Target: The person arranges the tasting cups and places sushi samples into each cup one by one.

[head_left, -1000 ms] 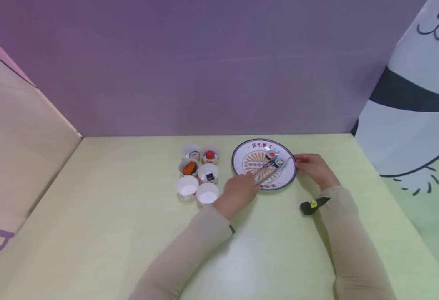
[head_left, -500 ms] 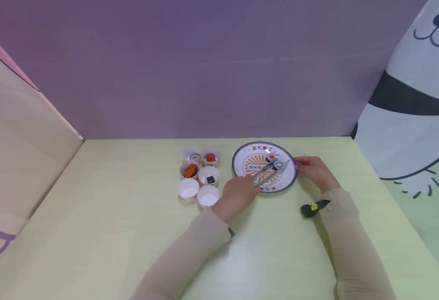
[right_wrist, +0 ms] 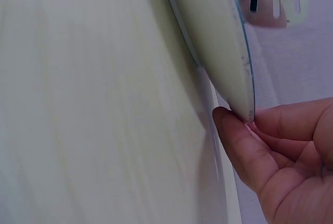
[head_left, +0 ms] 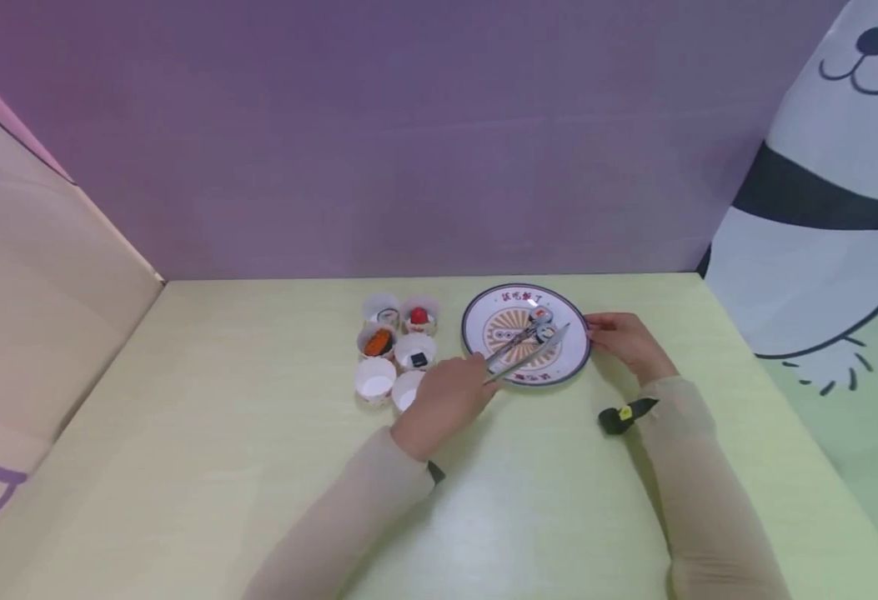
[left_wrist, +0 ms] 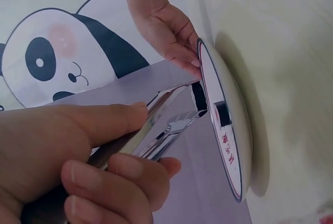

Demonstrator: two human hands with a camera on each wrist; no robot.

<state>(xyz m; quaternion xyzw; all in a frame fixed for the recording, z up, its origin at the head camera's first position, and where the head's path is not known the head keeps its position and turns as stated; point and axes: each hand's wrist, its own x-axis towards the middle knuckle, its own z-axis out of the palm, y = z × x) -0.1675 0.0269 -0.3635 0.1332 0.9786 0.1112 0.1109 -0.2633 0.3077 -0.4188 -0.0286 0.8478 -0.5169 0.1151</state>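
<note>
My left hand (head_left: pixel 446 404) grips metal tongs (left_wrist: pixel 164 122), their ends reaching over a round white plate (head_left: pixel 476 312) with a dark rim. Between the tong ends sits a small sushi roll (left_wrist: pixel 199 96), dark-sided with a pale top. A second sushi roll (head_left: pixel 540 315) with an orange-red centre lies beside it on the plate; the left wrist view shows this roll (left_wrist: pixel 222 113) against the plate's surface. With thumb and fingers, my right hand (head_left: pixel 629 343) pinches the plate's right rim, as the right wrist view shows closely (right_wrist: pixel 283 151).
Left of the plate, white paper cups (head_left: pixel 375 379) stand in two columns. Several hold sushi pieces, among them an orange-topped one (head_left: pixel 378 342), a red one (head_left: pixel 418 316) and a black one (head_left: pixel 418 359). A purple wall (head_left: pixel 439 167) rises behind the table (head_left: pixel 221 400).
My left hand has drawn back left and toward me with the tongs. The sushi roll between the tong ends has shifted slightly the same way. My right hand stays at the plate rim.
</note>
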